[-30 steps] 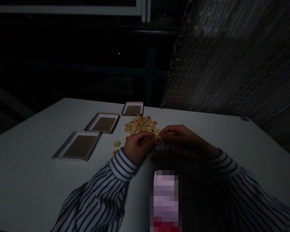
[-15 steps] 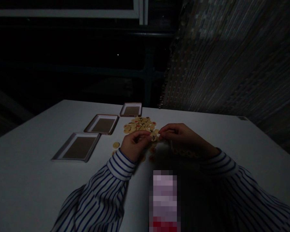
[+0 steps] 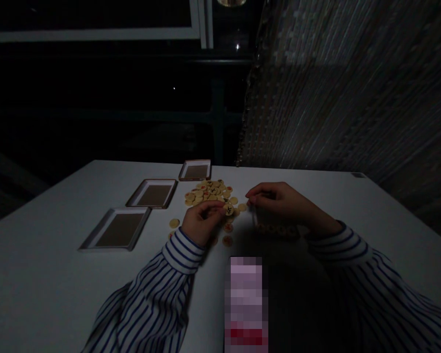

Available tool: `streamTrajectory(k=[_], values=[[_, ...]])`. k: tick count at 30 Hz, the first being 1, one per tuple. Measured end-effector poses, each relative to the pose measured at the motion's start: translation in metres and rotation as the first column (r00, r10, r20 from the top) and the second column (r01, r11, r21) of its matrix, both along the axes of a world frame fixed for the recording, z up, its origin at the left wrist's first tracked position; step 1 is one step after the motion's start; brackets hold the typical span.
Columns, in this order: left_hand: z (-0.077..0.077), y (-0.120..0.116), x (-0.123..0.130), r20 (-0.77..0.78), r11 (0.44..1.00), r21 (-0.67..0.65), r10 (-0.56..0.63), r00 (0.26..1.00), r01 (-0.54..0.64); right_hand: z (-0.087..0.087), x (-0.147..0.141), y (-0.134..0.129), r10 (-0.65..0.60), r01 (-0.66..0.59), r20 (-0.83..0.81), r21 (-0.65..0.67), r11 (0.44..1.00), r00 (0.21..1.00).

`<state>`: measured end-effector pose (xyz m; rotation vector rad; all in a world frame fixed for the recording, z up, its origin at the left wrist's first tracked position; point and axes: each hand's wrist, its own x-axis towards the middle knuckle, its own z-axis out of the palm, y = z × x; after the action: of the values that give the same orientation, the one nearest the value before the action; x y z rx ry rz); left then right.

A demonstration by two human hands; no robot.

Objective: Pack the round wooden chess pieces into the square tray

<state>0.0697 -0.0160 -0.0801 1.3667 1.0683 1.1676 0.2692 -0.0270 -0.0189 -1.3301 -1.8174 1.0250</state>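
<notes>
Dim white table (image 3: 55, 274). Left hand (image 3: 203, 221), at centre, pinches a marked disc (image 3: 228, 210); the disc pile (image 3: 209, 190) sits at its twelve o'clock. Right hand (image 3: 279, 202), at the disc's three o'clock, has curled fingers, seemingly empty.

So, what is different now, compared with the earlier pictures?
The right hand has drawn away to the right from the round piece, opening a gap. The left hand moved slightly left, keeping its grip on it. The pile and the three trays stayed in place.
</notes>
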Motion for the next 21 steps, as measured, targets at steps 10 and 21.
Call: streamTrajectory(k=[10, 21], values=[[0.003, -0.001, 0.005, 0.006, 1.0, -0.014, 0.011, 1.0, -0.011, 0.012, 0.017, -0.009, -0.057, 0.045, 0.117, 0.103, 0.994, 0.992], [0.012, -0.002, 0.032, 0.017, 0.998, 0.049, 0.041, 0.999, -0.042, 0.018, 0.029, -0.015, -0.072, 0.046, 0.134, 0.19, 0.981, 0.988]])
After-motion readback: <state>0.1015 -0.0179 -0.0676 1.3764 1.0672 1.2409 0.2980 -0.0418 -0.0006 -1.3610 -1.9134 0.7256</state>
